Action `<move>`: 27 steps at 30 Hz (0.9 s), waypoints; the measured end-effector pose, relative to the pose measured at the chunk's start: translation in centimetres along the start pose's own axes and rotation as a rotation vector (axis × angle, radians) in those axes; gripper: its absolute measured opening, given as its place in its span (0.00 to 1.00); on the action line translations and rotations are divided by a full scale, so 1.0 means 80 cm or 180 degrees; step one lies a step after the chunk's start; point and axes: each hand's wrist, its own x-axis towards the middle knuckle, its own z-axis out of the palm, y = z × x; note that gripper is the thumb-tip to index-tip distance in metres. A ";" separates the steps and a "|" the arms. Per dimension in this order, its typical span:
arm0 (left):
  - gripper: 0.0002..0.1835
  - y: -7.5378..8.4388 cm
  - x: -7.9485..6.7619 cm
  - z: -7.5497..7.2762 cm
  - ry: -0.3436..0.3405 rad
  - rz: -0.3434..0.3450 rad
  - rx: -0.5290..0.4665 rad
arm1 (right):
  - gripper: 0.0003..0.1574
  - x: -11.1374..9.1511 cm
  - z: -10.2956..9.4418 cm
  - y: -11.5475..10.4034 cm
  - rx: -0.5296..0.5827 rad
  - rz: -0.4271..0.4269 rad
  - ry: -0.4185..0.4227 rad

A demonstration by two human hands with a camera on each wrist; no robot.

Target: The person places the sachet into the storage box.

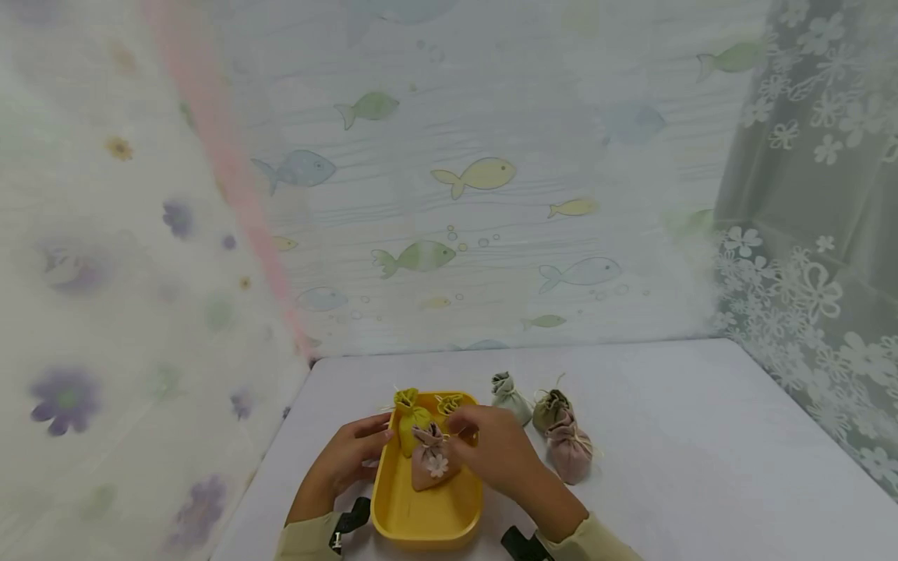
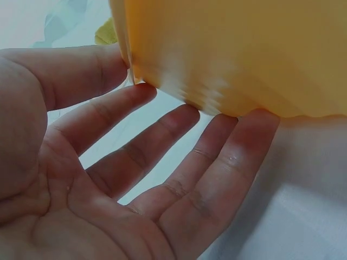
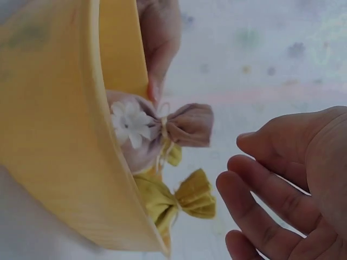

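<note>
Ideally, brace the yellow tray (image 1: 407,514) without tipping it.
The left hand (image 1: 354,454) rests extended fingers against its outer side; the right hand (image 1: 503,452), fingers loosely bent and gripping nothing, hangs beside the mauve drawstring pouch (image 1: 426,473), which sits inside before two mustard pouches (image 1: 415,425). Pinching the mauve pouch's gathered neck (image 3: 187,127) should spare its white flower (image 3: 130,123).

tray (image 1: 410,510): yellow | pouch (image 1: 425,477): mauve, white flower (image 1: 438,466) | backdrop (image 1: 505,226): white, pastel fish (image 1: 424,255)
</note>
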 end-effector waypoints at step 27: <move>0.35 -0.008 0.002 -0.002 0.0008 0.0024 -0.0170 | 0.12 -0.033 -0.119 0.040 -0.0494 0.0416 0.0617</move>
